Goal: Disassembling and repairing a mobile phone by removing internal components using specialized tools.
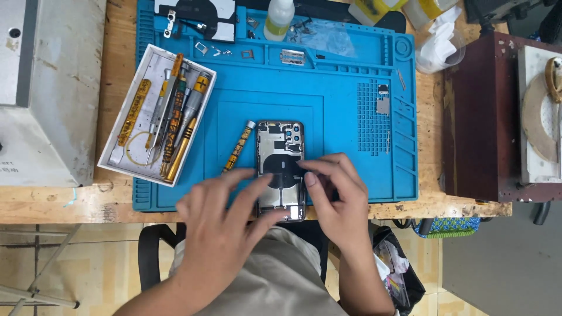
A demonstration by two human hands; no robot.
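Mat (351, 105): blue, matt, rubbery. Phone (281, 169) on mat: bare glossy metal inside. Worktop (117, 205) under mat: rough, worn wood. Tray (157, 114) on mat's left edge: white plastic.

head camera, steeply down, close

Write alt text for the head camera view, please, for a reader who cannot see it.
Two bare hands work on an opened phone lying on a blue repair mat: the left hand steadies its lower edge, and the right hand pinches at its middle. A yellow screwdriver lies beside the phone, and a white tray of tools sits at the left.
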